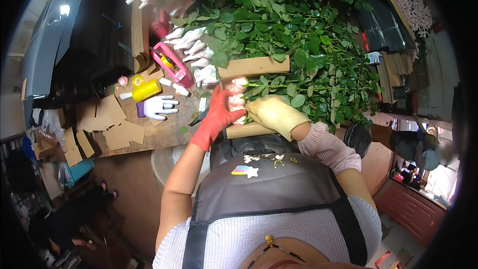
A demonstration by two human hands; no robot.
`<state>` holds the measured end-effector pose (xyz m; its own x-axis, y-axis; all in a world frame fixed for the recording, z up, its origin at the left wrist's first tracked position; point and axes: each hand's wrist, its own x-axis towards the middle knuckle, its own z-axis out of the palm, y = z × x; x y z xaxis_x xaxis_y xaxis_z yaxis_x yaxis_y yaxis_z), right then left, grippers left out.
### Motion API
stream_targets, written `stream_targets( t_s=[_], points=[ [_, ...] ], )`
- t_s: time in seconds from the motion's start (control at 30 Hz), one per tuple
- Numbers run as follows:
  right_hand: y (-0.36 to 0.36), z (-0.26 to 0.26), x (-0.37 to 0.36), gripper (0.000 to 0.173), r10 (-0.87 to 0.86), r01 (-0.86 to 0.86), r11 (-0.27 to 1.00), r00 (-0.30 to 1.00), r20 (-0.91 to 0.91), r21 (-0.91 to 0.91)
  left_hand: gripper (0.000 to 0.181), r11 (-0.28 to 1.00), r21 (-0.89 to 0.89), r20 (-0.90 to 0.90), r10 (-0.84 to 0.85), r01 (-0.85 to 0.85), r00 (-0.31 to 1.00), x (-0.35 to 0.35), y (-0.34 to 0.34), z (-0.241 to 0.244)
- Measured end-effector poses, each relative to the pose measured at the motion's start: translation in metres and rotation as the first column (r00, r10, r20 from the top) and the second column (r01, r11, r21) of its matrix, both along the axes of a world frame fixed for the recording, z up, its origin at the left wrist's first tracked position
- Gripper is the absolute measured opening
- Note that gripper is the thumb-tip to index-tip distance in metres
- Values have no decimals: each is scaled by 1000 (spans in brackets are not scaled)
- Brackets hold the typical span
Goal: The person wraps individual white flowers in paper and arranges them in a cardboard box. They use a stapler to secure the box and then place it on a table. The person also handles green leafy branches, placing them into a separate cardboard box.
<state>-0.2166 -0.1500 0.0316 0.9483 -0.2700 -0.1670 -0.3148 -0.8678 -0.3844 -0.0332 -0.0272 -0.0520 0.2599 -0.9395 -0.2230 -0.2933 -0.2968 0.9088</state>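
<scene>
Several pink roses (238, 99) lie in a row, their leafy stems (291, 89) running to the right. My left hand (217, 117), in a red rubber glove, rests with spread fingers against the left side of the blooms. In a pale yellow glove, my right hand (274, 114) is at the stems just right of the lower blooms; its fingertips are partly hidden, so its grip is unclear. Corrugated cardboard lies on both sides of the row: one piece (254, 67) beyond it, another (248, 130) nearer my apron.
Left on the wooden table (149, 138) are a white work glove (160, 107), yellow tape rolls (146, 89), a pink tape dispenser (171, 63) and cardboard pieces (125, 134). Net-wrapped flower heads (194, 41) and piled rose foliage (283, 18) lie beyond. Other people (422, 149) are at the right.
</scene>
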Motion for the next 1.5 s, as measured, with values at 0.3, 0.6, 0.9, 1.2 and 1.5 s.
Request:
stream_targets(
  t_s=[0.3, 0.6, 0.9, 1.2, 1.5],
  points=[
    [-7, 17, 34, 23, -142, 114, 989, 909, -393, -96, 80, 998, -37, -62, 45, -47, 997, -9, 4, -7],
    [10, 8, -8, 44, -305, 299, 945, 952, -24, -131, 44, 970, -16, -275, 227, -241, 934, -18, -6, 17],
    [-15, -10, 24, 26, -258, 249, 953, 966, -31, -172, 51, 940, -175, -106, 277, -292, 955, -22, -5, -16],
    [-34, -24, 22, 20, -117, 119, 988, 993, 33, -96, 100, 962, -18, -45, 270, -271, 962, -21, -10, 15],
    [-24, -5, 22, 16, -141, 134, 984, 988, -57, -115, 64, 911, 101, -106, 409, -399, 906, -21, -22, -13]
  ],
)
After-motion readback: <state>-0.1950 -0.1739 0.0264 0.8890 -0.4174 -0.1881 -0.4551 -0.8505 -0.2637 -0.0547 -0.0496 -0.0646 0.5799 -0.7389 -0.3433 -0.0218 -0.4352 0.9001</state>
